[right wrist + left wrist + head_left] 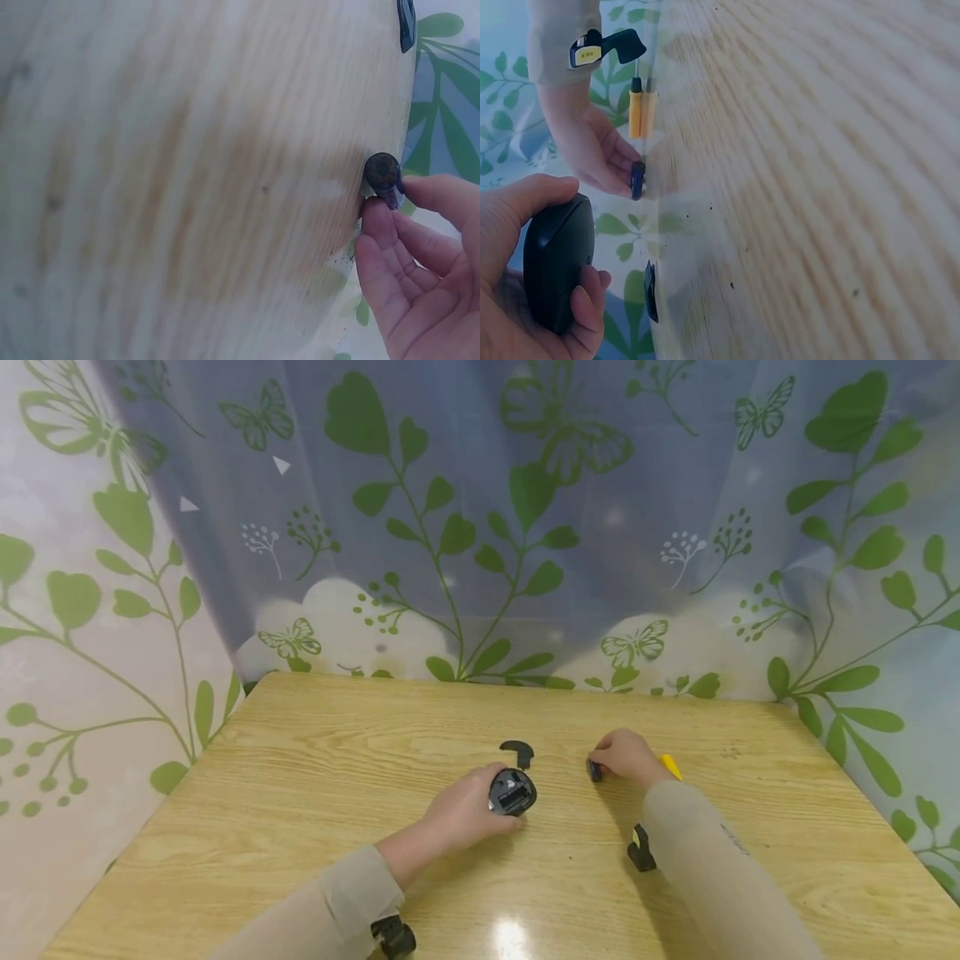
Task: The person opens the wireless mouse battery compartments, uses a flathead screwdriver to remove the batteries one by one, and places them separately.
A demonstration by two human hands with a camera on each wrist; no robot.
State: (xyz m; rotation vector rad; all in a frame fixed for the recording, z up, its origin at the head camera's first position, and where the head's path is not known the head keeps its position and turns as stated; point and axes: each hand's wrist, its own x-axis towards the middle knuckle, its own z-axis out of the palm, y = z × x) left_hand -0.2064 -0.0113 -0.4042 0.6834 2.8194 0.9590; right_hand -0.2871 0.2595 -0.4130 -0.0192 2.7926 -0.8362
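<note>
My left hand (459, 810) grips a black computer mouse (513, 793) with its underside turned up and its battery slot uncovered. In the left wrist view the same mouse (559, 259) is seen from the side, between thumb and fingers. Farther right, my right hand (630, 755) pinches a small dark battery (595, 771) at the tabletop. The right wrist view shows the round end of this battery (383, 172) by the thumb and fingertips. Just beyond the mouse, a curved black battery cover (519, 752) lies on the wood.
A yellow-handled screwdriver (635, 112) lies beyond the right hand, partly hidden by that wrist in the head view. The wooden table (337, 735) ends at a leaf-and-butterfly curtain (480, 527). Black camera mounts (641, 850) stick out from both sleeves.
</note>
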